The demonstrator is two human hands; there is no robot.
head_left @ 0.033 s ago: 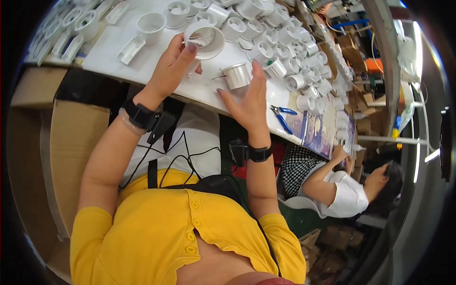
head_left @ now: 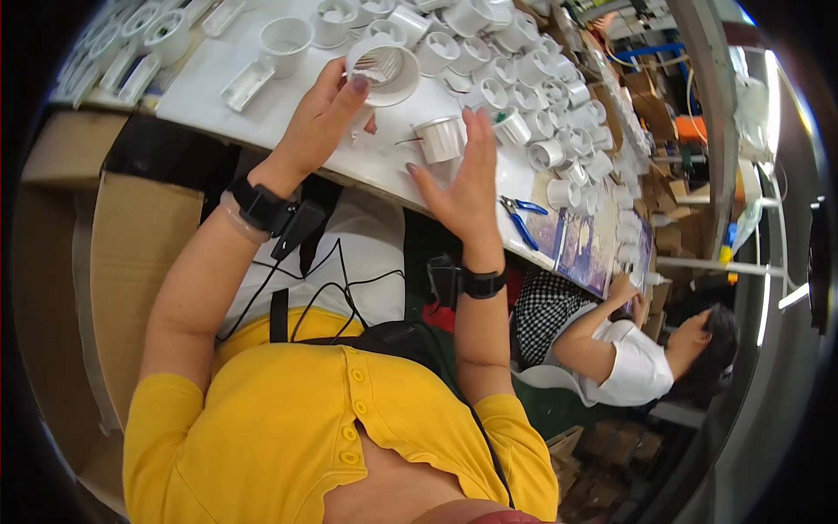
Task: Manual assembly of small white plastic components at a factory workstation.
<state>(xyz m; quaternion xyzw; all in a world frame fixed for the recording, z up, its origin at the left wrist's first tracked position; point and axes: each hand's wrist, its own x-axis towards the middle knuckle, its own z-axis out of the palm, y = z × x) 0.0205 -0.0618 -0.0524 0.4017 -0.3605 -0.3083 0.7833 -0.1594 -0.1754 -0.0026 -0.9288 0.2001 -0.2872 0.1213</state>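
My left hand (head_left: 314, 131) is closed on a white plastic round housing (head_left: 404, 86), its open mouth tilted up and slotted ribs showing inside. Thumb and fingers of my right hand (head_left: 467, 194) are spread apart. Between them, on the table, stands a white cylindrical part (head_left: 439, 141) with a thin wire at its left side; whether my fingers touch it I cannot tell. Right of that hand lies a pair of blue-handled cutting pliers (head_left: 522, 223).
Many white round housings (head_left: 524, 96) crowd the far right of the white table (head_left: 196, 100). Left stand a white cup with a trough-like arm (head_left: 247, 85) and more such parts. A cardboard box (head_left: 144, 262) is at my left; a co-worker (head_left: 615, 354) sits at the right.
The view has shifted very slightly. My right hand's fingers are a little more upright and spread; the left hand keeps its hold on the housing.
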